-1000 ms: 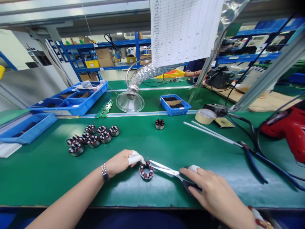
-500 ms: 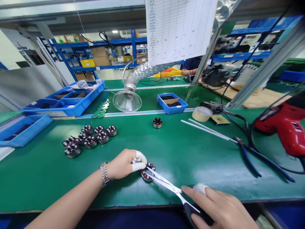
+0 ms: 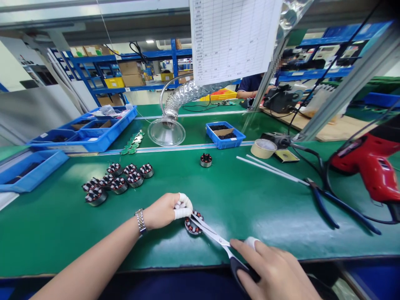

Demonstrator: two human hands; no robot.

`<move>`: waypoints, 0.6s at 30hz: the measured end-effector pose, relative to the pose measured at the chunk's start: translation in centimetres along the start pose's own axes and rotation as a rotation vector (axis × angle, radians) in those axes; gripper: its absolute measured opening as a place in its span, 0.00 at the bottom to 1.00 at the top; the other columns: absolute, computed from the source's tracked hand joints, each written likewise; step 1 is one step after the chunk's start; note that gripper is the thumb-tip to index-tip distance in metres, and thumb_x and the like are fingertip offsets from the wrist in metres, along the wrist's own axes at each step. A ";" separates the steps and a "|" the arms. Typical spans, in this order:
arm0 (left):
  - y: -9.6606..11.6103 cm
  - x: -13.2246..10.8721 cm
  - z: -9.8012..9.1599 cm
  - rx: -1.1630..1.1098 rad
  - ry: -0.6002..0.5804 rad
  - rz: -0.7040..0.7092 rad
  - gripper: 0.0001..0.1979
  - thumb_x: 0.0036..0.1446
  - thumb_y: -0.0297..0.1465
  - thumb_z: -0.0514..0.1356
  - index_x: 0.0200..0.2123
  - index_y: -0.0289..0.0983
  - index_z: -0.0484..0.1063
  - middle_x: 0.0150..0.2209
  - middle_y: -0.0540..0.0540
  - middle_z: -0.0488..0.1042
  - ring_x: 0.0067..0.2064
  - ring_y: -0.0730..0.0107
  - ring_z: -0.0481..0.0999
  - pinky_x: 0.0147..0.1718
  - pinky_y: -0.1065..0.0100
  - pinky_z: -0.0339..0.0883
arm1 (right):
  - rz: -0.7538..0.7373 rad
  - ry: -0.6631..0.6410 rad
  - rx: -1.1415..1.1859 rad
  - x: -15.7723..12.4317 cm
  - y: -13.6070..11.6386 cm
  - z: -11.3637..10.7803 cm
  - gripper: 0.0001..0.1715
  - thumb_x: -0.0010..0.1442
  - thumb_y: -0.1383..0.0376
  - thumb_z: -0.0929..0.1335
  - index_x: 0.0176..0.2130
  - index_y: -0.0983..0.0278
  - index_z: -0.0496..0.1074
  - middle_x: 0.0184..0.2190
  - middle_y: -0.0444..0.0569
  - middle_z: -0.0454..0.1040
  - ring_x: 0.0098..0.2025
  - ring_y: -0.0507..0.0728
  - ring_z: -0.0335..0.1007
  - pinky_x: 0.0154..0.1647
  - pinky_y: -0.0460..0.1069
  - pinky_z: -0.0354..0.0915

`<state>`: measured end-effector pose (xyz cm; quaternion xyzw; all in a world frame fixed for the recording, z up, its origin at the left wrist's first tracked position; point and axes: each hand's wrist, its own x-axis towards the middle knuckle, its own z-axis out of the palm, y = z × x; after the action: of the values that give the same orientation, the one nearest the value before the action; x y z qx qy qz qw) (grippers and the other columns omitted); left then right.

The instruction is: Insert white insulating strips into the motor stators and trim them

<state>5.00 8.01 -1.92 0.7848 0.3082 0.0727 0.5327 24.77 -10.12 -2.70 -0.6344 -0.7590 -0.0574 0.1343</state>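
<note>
A small round motor stator (image 3: 189, 228) with copper windings and white parts sits on the green bench in front of me. My left hand (image 3: 167, 211), white tape or finger covers on its fingertips, pinches at the stator's upper left edge; what lies between the fingertips is too small to make out. My right hand (image 3: 271, 266) holds a pair of scissors (image 3: 215, 236) by the black handles. Their blades are nearly together, with the tips over the stator beside my left fingertips.
Several similar stators (image 3: 118, 185) stand in a group at left, and a single stator (image 3: 206, 160) farther back. Blue parts bins (image 3: 231, 143), a fume hood (image 3: 166, 132), white tubes (image 3: 268, 168), pliers (image 3: 325, 204), a tape roll (image 3: 263, 148) and a red heat gun (image 3: 368, 166) surround the workspace.
The scissor blades have gone from spread apart to nearly together. My right hand has moved slightly left and up, while my left hand stays pinched at the stator's edge.
</note>
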 end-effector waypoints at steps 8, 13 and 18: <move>0.1 -0.1 0.1 0.038 0.003 0.008 0.09 0.51 0.35 0.55 0.26 0.36 0.64 0.22 0.54 0.60 0.25 0.75 0.57 0.26 0.71 0.53 | -0.043 0.011 -0.002 1.1 -0.2 0.0 0.17 0.49 0.71 0.63 0.41 0.60 0.67 0.25 0.44 0.71 0.21 0.53 0.67 0.22 0.47 0.59; -0.2 0.1 0.1 0.086 0.028 0.034 0.09 0.53 0.34 0.53 0.24 0.36 0.61 0.22 0.55 0.56 0.25 0.75 0.54 0.26 0.71 0.51 | -0.104 0.066 -0.035 1.3 0.3 0.0 0.16 0.50 0.71 0.60 0.40 0.61 0.67 0.23 0.44 0.70 0.19 0.53 0.66 0.19 0.47 0.58; -0.3 0.0 -0.4 0.097 0.026 0.046 0.10 0.54 0.35 0.52 0.24 0.36 0.61 0.23 0.54 0.59 0.26 0.75 0.57 0.27 0.71 0.53 | -0.095 0.065 0.008 0.7 0.8 -0.8 0.18 0.48 0.71 0.62 0.40 0.58 0.66 0.24 0.43 0.71 0.21 0.53 0.67 0.21 0.46 0.62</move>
<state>4.70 8.37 -1.97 0.8157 0.3000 0.0798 0.4881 25.52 -9.54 -1.84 -0.5947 -0.7839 -0.0815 0.1587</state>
